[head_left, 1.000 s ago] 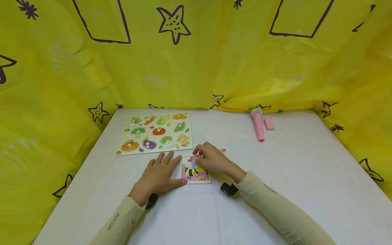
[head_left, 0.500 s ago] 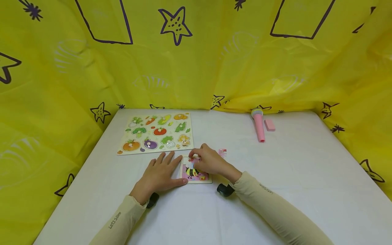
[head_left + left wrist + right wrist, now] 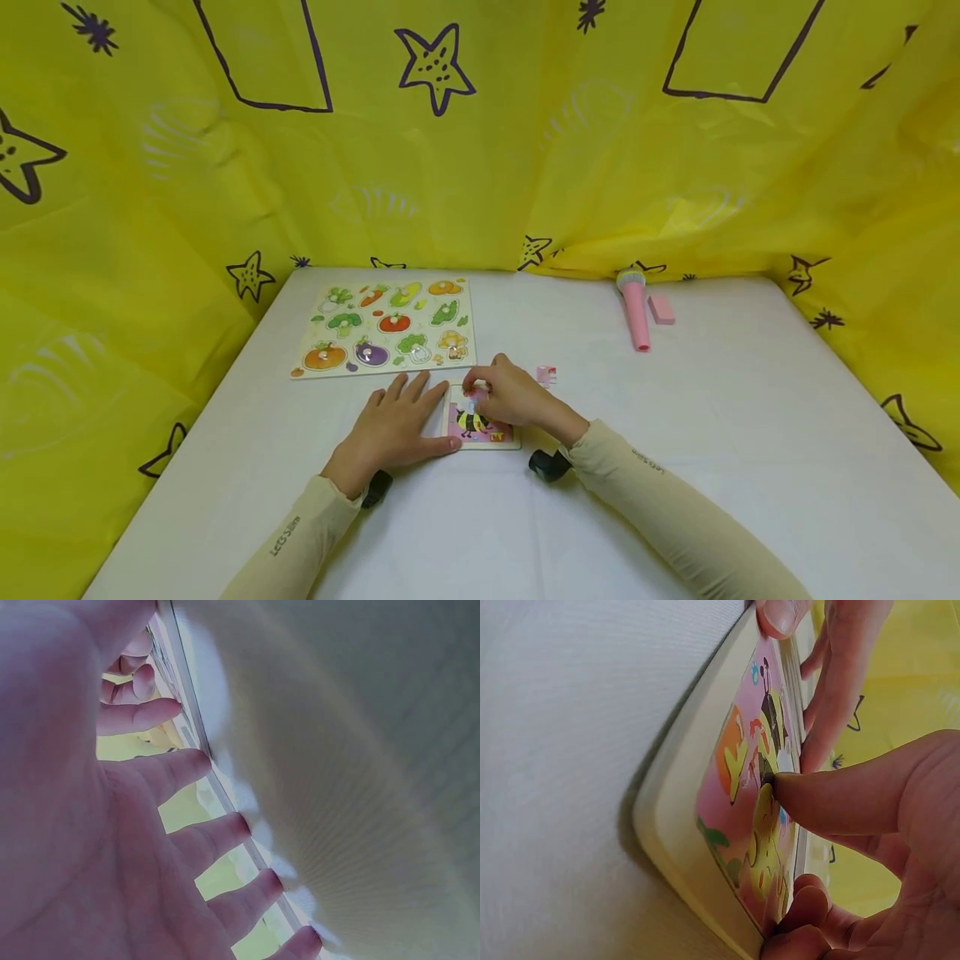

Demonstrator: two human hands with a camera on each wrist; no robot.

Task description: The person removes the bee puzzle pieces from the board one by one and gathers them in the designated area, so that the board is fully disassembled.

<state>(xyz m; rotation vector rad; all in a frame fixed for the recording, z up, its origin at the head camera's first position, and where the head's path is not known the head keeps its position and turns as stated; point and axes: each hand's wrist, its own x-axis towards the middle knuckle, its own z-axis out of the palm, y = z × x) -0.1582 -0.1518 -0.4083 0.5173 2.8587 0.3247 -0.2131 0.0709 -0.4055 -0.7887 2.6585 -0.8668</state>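
A small square jigsaw puzzle [image 3: 480, 435] with a bee picture lies in its pale frame on the white table. My left hand [image 3: 393, 427] is spread along its left side, the thumb touching the lower left corner. In the left wrist view the straight fingers [image 3: 225, 832] reach past the frame's edge. My right hand [image 3: 513, 394] bends over the puzzle's upper part, its thumb and curled fingers on a puzzle piece [image 3: 761, 825] that shows a yellow bee's face; the fingers partly hide it. A loose pink puzzle piece [image 3: 547, 376] lies beyond the right hand.
A large vegetable peg puzzle board [image 3: 386, 327] lies at the back left, close to my left fingertips. At the back right are a pink toy microphone [image 3: 634, 312] and a pink block [image 3: 662, 309]. A yellow curtain [image 3: 480, 167] hangs behind the table [image 3: 675, 400].
My right hand has shifted slightly left over the puzzle and its fingers have drawn down, leaving the loose pink piece fully in sight. The left hand stays at the frame.
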